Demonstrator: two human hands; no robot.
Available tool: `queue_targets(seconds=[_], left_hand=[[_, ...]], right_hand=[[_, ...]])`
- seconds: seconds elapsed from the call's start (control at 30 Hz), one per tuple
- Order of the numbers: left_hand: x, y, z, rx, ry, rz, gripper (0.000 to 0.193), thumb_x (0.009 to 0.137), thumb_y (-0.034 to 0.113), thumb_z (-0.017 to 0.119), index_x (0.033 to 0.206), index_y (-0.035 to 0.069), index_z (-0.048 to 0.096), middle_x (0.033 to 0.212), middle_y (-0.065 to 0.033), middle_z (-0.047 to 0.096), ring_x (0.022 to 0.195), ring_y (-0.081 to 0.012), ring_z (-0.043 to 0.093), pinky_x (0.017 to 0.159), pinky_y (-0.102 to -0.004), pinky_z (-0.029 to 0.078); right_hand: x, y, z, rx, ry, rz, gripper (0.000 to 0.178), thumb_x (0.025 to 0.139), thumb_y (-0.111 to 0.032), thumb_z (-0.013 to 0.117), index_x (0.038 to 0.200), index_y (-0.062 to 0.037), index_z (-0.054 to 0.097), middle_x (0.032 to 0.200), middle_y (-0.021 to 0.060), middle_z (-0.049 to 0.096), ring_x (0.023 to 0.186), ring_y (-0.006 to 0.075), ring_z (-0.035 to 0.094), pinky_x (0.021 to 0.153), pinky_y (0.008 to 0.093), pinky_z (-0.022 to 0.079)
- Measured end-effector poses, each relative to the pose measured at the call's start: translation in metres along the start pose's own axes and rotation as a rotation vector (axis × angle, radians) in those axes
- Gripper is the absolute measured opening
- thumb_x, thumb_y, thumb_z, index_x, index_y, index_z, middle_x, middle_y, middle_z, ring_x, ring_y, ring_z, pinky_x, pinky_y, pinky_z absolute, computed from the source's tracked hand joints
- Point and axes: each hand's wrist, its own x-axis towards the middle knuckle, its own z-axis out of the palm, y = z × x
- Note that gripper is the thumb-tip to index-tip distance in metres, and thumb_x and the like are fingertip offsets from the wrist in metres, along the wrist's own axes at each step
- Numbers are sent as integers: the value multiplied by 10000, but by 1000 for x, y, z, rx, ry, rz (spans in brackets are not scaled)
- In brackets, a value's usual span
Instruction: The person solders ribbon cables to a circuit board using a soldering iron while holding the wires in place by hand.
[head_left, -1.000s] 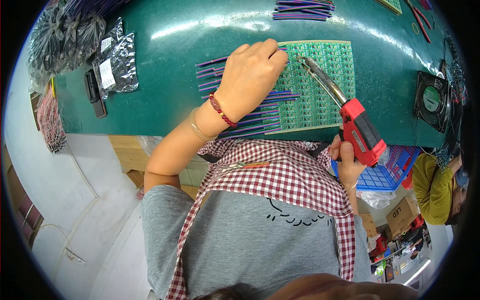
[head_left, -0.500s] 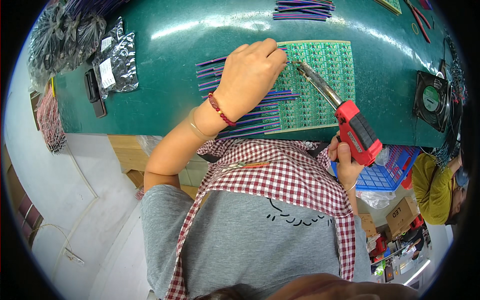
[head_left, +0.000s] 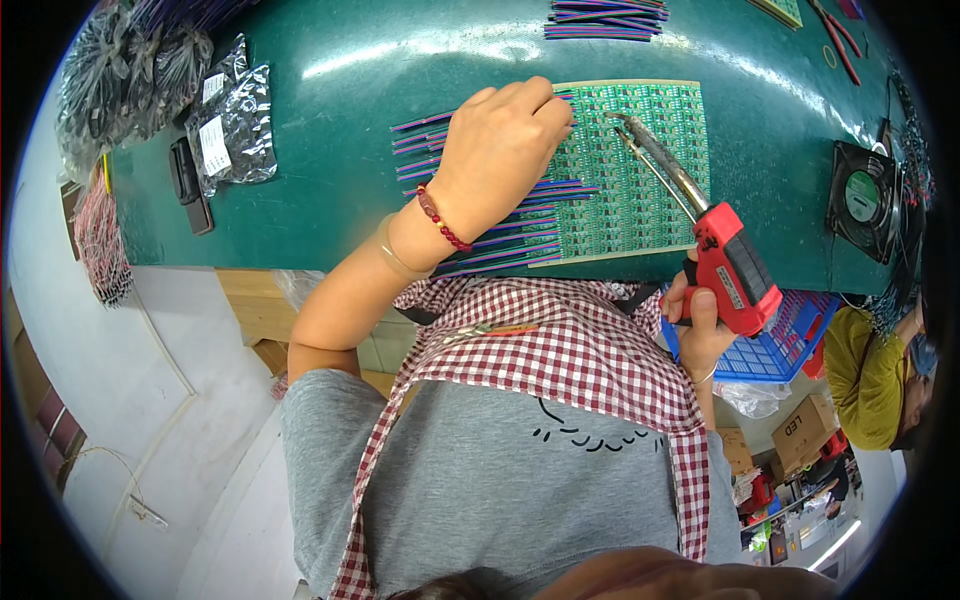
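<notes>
My left hand (head_left: 515, 140) is closed in a pinch at the upper left part of a green circuit board panel (head_left: 640, 215). It grips a multicoloured ribbon wire, mostly hidden beneath the fingers. Several such ribbon wires (head_left: 508, 246) lie in a row along the panel's left side, their ends over its edge. My right hand (head_left: 700, 325) is wrapped round the handle of a red and black soldering gun (head_left: 735, 270). The gun's long metal barrel slants up and left over the panel, and its tip (head_left: 615, 118) is apart from my left fingers.
More ribbon wires (head_left: 605, 20) lie at the far side of the green table (head_left: 350, 140). Bagged parts (head_left: 235, 125) sit at left. At right are a black fan (head_left: 862, 200), red-handled pliers (head_left: 843, 50) and a blue basket (head_left: 760, 355) below the edge. Another person (head_left: 860, 380) is at far right.
The soldering gun and my right hand have moved a little to the right, drawing the tip away from my left fingertips. My left hand has stayed in place.
</notes>
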Motion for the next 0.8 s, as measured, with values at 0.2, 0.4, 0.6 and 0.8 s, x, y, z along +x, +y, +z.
queue_targets(seconds=[0.2,0.4,0.6,0.8], left_hand=[[-1,2,0,24,9,16,76,788,135,694,801,91,633,805,-35,585,702,-248,594,639,-357,477],[-2,1,2,21,36,19,80,783,130,700,808,93,634,807,-32,582,699,-245,588,637,-353,471],[-2,1,2,35,38,25,84,783,130,701,814,93,632,807,-31,578,691,-245,580,630,-350,464],[-2,0,4,47,30,30,81,786,130,699,806,94,629,799,-30,572,683,-243,575,623,-350,460]], right_hand=[[0,3,1,-30,-46,29,441,927,-281,600,1206,48,506,718,87,558,512,113,463,488,257,406],[-1,9,3,-9,-43,78,355,925,-210,594,1157,51,526,713,84,556,518,112,468,492,259,408],[-2,11,1,-84,-27,63,357,925,-213,590,1153,52,520,714,89,556,515,112,463,498,255,416],[4,-5,-3,43,144,-42,509,918,-371,593,1182,53,495,702,92,559,487,112,451,473,253,418]])
